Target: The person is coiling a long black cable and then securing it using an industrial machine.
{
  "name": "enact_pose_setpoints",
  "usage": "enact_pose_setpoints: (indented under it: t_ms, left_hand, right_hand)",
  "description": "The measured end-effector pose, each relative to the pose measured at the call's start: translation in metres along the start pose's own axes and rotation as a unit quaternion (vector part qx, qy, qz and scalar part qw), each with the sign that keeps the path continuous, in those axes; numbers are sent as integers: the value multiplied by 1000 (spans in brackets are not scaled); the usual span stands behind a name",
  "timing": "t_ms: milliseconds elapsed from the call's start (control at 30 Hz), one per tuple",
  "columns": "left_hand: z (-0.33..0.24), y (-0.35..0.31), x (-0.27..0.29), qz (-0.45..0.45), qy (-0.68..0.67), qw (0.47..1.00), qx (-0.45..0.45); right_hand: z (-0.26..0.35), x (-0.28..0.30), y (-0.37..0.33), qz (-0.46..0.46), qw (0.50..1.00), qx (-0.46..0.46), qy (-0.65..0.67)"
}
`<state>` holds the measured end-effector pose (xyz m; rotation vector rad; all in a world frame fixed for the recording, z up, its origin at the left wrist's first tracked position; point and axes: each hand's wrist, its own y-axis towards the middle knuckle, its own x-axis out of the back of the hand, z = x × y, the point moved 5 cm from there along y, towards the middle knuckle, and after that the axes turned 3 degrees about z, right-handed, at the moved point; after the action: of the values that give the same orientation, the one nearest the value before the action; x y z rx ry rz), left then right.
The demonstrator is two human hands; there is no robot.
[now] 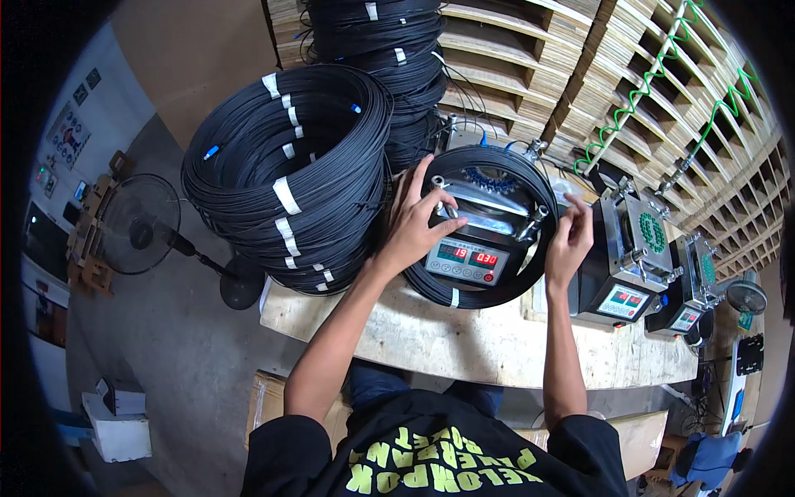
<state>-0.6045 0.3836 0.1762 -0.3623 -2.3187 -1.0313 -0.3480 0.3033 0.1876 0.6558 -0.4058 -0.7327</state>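
A coil of black cable (530,291) rests around a benchtop machine (503,248) with a red digital display and round buttons. My left hand (411,228) reaches over the coil's left side. Its thumb and index finger close on a shiny metal knob (452,212) of the machine, while another finger points up along the coil. Beside the coil's right rim is my right hand (570,238), with its fingers curled together; whatever they may hold is hidden. A round plate with blue connectors (489,180) shows inside the coil, behind a metal bar.
A tall pile of black cable coils (281,190) stands left, with another stack (377,74) behind it. Right are two similar machines (633,240) (694,277) with green rings. Pallets (497,50) rise behind the wooden bench (464,344). A fan (141,228) stands left.
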Motion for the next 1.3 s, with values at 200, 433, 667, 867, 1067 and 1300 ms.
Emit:
enact_pose_setpoints:
  t_ms: [200, 433, 667, 867, 1067, 1300]
  left_hand:
    - [21, -12, 26, 96, -184, 978, 5]
    - [18, -8, 30, 91, -211, 973, 1]
    - [6, -8, 27, 41, -114, 993, 5]
    - [-40, -3, 38, -24, -7, 1000, -17]
    - [-28, -33, 49, -30, 228, 961, 154]
    - [-14, -19, 39, 24, 211, 963, 167]
  right_hand:
    - [-13, 1, -32, -14, 998, 11, -60]
    - [-11, -2, -34, -50, 995, 28, -86]
    - [-10, -1, -35, -56, 994, 35, -87]
    - [-5, 2, -35, -26, 994, 36, -95]
    - [15, 5, -34, 5, 995, 6, -98]
    - [20, 3, -43, 64, 993, -16, -96]
